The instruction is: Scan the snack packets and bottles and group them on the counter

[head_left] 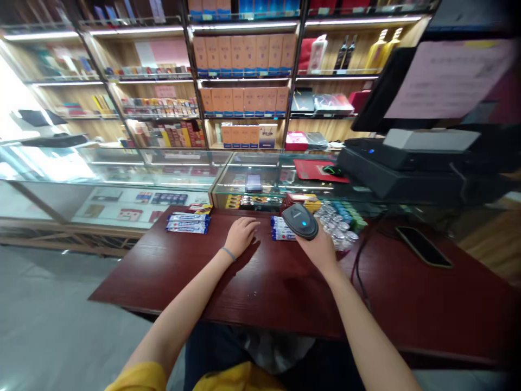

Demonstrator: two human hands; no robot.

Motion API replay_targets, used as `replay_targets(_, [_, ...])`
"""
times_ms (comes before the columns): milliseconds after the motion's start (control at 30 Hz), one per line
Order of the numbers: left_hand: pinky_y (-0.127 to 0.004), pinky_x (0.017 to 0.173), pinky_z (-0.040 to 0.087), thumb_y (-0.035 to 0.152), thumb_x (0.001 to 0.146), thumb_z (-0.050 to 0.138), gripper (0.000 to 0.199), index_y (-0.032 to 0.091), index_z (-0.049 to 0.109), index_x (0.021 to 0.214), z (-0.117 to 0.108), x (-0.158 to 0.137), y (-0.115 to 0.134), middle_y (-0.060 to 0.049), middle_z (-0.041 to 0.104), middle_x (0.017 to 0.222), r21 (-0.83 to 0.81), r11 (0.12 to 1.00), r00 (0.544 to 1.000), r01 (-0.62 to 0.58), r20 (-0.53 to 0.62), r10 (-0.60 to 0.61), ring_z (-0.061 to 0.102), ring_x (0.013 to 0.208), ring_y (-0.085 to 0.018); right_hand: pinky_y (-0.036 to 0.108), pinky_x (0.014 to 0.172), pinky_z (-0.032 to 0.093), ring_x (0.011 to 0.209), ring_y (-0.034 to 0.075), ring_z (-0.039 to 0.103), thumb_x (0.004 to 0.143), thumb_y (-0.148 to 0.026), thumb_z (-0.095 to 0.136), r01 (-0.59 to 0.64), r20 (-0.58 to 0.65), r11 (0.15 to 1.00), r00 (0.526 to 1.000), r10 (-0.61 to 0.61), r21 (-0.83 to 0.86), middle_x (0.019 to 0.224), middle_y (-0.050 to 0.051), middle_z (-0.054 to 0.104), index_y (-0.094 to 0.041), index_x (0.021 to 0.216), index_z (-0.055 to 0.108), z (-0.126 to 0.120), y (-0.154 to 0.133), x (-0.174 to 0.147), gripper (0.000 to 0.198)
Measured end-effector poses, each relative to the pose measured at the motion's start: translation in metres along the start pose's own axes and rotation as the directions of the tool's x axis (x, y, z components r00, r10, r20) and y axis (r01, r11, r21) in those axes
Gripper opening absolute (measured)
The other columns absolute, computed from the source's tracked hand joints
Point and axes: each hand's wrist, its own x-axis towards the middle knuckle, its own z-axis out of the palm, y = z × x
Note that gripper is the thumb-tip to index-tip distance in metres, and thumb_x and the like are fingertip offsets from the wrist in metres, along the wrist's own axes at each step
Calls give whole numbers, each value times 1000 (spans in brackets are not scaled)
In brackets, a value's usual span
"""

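Note:
My right hand [323,251] is wrapped round a black barcode scanner [300,221] with a blue light on top. The scanner is above the right group of blue-and-white packets [278,228] and hides part of them. Close to the table, my left hand [243,234] has its fingers stretched out and nothing visible in it; whether it touches the surface I cannot tell. To its left lie more blue-and-white packets [188,223], side by side. Just beyond my right hand stand several small clear-topped containers [340,231].
The dark red table [260,293] meets a glass display counter [183,182]. A phone [424,246] lies at the right, with a black cable [359,255] beside my right forearm. A monitor [382,87] and dark boxy equipment [407,174] stand back right, near a red mat [311,169].

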Motion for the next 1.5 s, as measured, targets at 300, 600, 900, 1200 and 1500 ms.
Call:
replay_targets(300, [-47, 106, 43, 18, 92, 53, 33, 24, 67, 121, -87, -68, -82, -12, 62, 125, 179, 965, 981, 191, -56, -184, 55, 118, -28, 33, 63, 46, 81, 33, 72, 78, -43, 60, 80, 130, 996, 988, -83, 32, 82, 8, 74, -25, 104, 55, 54, -48, -3, 32])
replay_targets(600, [-41, 106, 43, 16, 92, 52, 32, 22, 65, 120, -120, -115, -124, -11, 62, 124, 445, 788, 902, 425, -144, -406, 55, 118, -27, 29, 57, 42, 69, 28, 72, 77, -40, 65, 155, 194, 986, 967, -164, 59, 73, 0, 72, -28, 100, 55, 93, -54, -27, 28])
replay_targets(900, [-40, 95, 45, 26, 93, 56, 23, 23, 68, 113, -125, -115, -114, -11, 64, 114, 527, 684, 832, 504, -82, -549, 60, 107, -27, 29, 54, 40, 65, 26, 70, 83, -39, 61, 311, 145, 949, 938, -315, 48, 76, 3, 71, -25, 98, 51, 97, -44, -32, 23])
replay_targets(1200, [-35, 91, 44, 32, 96, 57, 14, 22, 66, 99, -120, -105, -99, -8, 66, 105, 408, 879, 923, 246, 177, -340, 59, 101, -23, 29, 54, 41, 65, 25, 70, 84, -40, 60, 332, 145, 941, 930, -339, 70, 76, 3, 70, -25, 100, 51, 94, -38, -34, 24])
replay_targets(1500, [-33, 85, 45, 33, 100, 48, 22, 19, 64, 94, -114, -91, -79, -8, 69, 95, 416, 895, 929, 159, 244, -279, 63, 93, -22, 29, 55, 43, 65, 24, 70, 84, -42, 60, 326, 91, 943, 939, -331, 63, 75, 3, 70, -25, 98, 53, 92, -40, -36, 23])
